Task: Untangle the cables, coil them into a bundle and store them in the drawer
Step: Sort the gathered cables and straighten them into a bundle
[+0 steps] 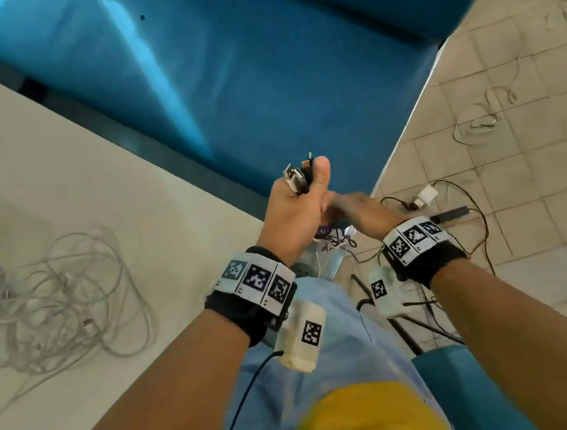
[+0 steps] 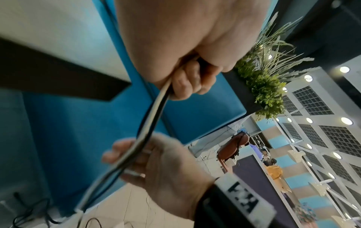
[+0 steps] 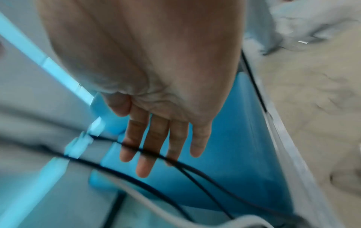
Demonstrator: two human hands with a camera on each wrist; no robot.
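Observation:
My left hand [image 1: 292, 209] is raised in front of me, with its fist closed round a bunch of black and white cables. Their USB plug ends [image 1: 296, 177] stick up beside the thumb. In the left wrist view the cables [image 2: 150, 125] leave the fist [image 2: 191, 80] and run down across the fingers of my right hand [image 2: 166, 162]. My right hand [image 1: 359, 208] sits just below and right of the left. Its fingers [image 3: 156, 138] are straight, and black cables [image 3: 195, 169] cross them and trail away below. No drawer is in view.
A tangle of white cables [image 1: 54, 299] lies on the pale table [image 1: 43, 160] to my left. A blue sofa [image 1: 252, 71] stands ahead. On the tiled floor to the right lie black cables with a white adapter [image 1: 425, 196] and thin wires [image 1: 482, 116].

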